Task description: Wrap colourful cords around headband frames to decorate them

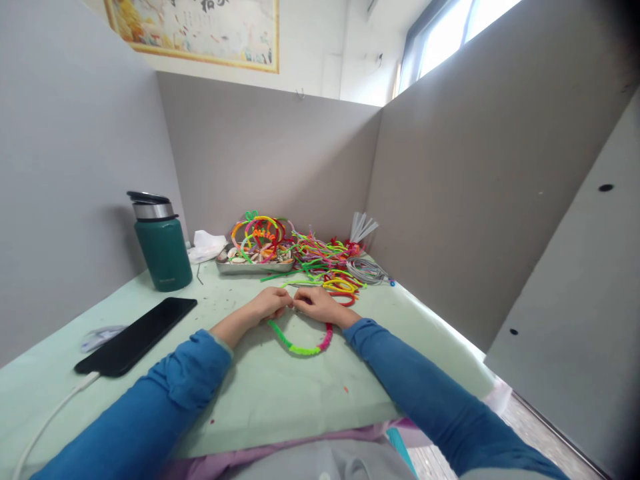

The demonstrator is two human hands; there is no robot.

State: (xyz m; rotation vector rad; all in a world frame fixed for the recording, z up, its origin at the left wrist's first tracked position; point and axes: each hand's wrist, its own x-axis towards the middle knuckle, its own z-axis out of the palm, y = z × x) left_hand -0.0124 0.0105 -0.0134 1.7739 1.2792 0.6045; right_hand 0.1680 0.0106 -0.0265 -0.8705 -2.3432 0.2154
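The left hand [271, 304] and right hand [317, 305] meet fingertip to fingertip, pinching the ends of a fuzzy loop [305, 350] of green, lime and pink that hangs toward the near side of the table [280, 413]. Just beyond lie coloured stems [325, 257] and a tray [256, 268] with finished-looking hoops [257, 235] on it; a phone [137, 337] and green bottle [163, 253] stand off to the left.

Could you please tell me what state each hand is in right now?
Left hand: fingers closed at the fuzzy loop; exact grip hidden.
Right hand: fingers closed at the loop's other side; exact grip hidden.
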